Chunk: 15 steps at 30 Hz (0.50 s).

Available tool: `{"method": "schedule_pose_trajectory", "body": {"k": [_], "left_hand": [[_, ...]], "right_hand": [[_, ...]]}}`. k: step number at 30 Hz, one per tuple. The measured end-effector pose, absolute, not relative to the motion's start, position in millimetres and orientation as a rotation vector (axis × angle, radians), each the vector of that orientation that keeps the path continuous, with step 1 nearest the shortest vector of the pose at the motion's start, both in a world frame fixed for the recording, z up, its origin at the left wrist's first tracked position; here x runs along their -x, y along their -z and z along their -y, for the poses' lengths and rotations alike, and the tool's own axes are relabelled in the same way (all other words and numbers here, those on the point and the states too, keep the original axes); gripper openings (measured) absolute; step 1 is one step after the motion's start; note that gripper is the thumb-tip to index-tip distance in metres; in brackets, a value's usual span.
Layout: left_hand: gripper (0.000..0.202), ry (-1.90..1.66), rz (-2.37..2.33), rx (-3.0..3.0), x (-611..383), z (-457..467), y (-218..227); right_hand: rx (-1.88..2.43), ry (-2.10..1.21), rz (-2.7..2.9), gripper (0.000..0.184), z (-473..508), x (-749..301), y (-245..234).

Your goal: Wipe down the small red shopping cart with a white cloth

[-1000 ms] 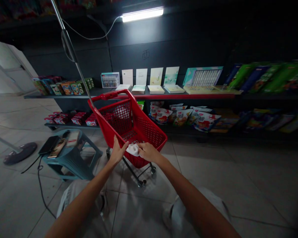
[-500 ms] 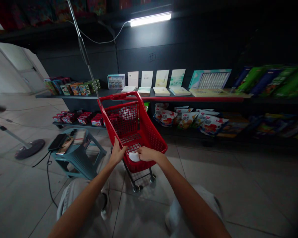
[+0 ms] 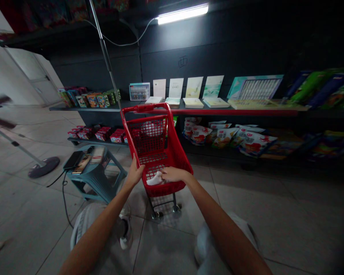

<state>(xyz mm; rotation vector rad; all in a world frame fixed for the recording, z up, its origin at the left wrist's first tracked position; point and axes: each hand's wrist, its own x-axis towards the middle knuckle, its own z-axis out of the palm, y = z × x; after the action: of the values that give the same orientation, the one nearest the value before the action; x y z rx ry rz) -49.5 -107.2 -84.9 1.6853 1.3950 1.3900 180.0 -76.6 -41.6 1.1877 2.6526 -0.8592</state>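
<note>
A small red shopping cart stands on the tiled floor in front of me. My left hand grips the cart's near left rim, fingers wrapped round it. My right hand reaches over the near rim into the basket and holds a white cloth against the inside of the cart. The cart's red handle is on its far side.
A blue-green plastic stool with phones on it stands to the left, a cable trailing from it. A lamp stand's base and pole are at the left. Low dark shelves with boxes, cards and snack bags run along the back wall.
The cloth and my right hand have moved from the cart's near rim down into the basket. The view has shifted, so the cart sits more squarely in front of me.
</note>
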Motion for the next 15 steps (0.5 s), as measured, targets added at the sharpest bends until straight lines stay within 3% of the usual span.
{"method": "schedule_pose_trajectory", "body": {"k": [3, 8, 15], "left_hand": [[0.074, -1.412, -1.403, -1.672, 53.3, 106.9, 84.2], [0.075, -1.379, -1.463, -1.642, 61.5, 106.3, 83.9], [0.068, -1.336, -1.331, -1.729, 71.3, 102.4, 79.9]], "right_hand": [[-1.03, 1.214, -2.792, 0.037, 86.4, -167.3, 41.4], [-0.849, 1.24, -3.072, 0.062, 92.4, -156.0, 46.6], [-0.903, 0.792, -2.81, 0.034, 84.3, -192.0, 29.1]]}}
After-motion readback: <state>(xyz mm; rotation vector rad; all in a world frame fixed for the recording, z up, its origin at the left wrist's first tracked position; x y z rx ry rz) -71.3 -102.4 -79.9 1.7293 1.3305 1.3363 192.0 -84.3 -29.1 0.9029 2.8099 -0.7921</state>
